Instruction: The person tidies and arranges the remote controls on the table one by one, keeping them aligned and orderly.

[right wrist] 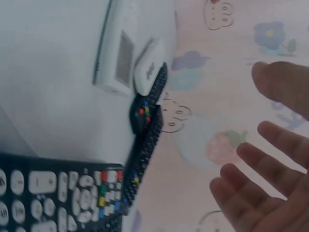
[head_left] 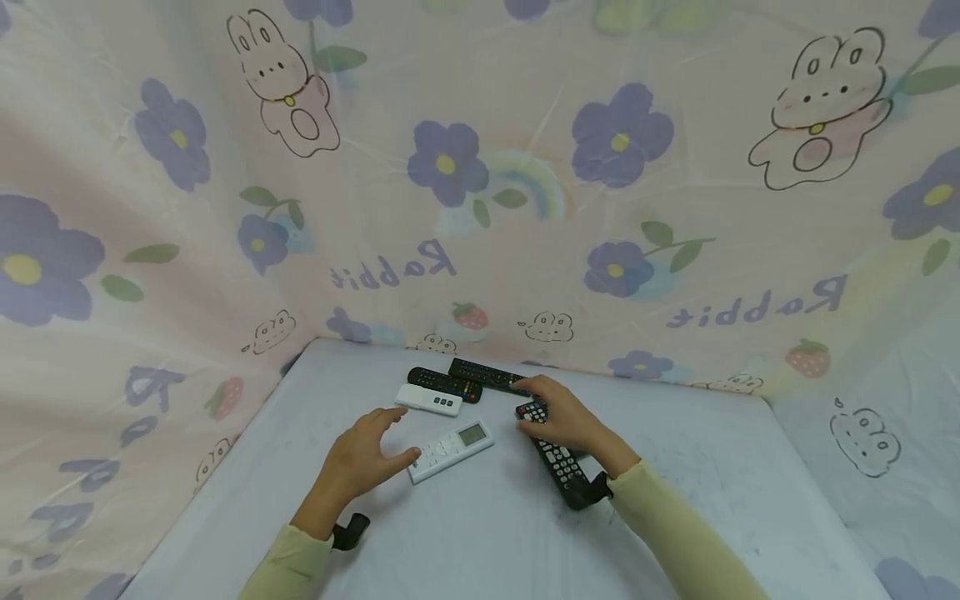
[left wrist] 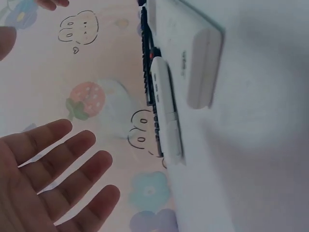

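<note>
My left hand [head_left: 362, 457] hovers with fingers spread beside a white remote control [head_left: 452, 451] that has a small grey screen. In the left wrist view its fingers [left wrist: 79, 166] are apart and hold nothing. My right hand [head_left: 566, 417] is held over a black remote control [head_left: 558, 467] with big pale buttons, hiding part of it in the head view. From the right wrist, the right-hand fingers [right wrist: 256, 193] also look spread and bare, away from that remote. A smaller white remote [head_left: 428, 400] lies beyond the left fingertips.
Behind the small white remote lie a round-ended black remote [head_left: 444, 384] and a long black remote [head_left: 487, 375], close together. All rest on a white-covered table [head_left: 480, 550]. A curtain [head_left: 525, 242] printed with flowers and rabbits hangs along the table's back edge.
</note>
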{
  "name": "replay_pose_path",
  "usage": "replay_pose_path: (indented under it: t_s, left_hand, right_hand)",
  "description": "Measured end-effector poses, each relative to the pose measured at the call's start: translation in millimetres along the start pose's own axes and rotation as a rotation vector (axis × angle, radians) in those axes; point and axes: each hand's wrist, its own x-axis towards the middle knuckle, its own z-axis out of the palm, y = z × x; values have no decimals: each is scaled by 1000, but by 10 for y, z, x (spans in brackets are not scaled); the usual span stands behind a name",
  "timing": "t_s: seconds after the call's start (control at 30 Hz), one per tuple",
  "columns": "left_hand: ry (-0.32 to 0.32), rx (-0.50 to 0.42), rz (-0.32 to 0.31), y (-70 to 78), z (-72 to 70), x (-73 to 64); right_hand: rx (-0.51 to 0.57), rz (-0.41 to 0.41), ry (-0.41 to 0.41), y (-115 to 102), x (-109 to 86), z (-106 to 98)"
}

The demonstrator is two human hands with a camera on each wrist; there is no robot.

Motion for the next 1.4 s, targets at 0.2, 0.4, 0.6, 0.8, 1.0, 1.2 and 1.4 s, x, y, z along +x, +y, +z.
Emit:
replay_pose_path:
  t_s: [0.2, 0.4, 0.6, 0.8, 1.0, 1.2, 1.4]
  left_hand:
    - [-60, -45, -79, -9, 122, -33]
    - [-126, -36, -156, -31, 209, -58]
    - [-184, -47, -183, -89, 286, -41]
    - [-224, -56, -205, -132, 343, -13]
    - [-248, -86, -208, -169, 382, -4]
    - [-257, -86, -204, -179, 403, 11]
    - [-266, -69, -201, -171, 397, 16]
  right_hand:
    - [96, 51, -76, 105, 122, 176]
    - [146, 83, -149, 194, 240, 413]
    - [178, 88, -216, 204, 352, 615]
    - [169, 94, -239, 193, 394, 727]
    - [130, 115, -252, 185, 417, 796]
    - [112, 165, -272, 167, 447, 836]
    - [123, 195, -284, 170, 473, 875]
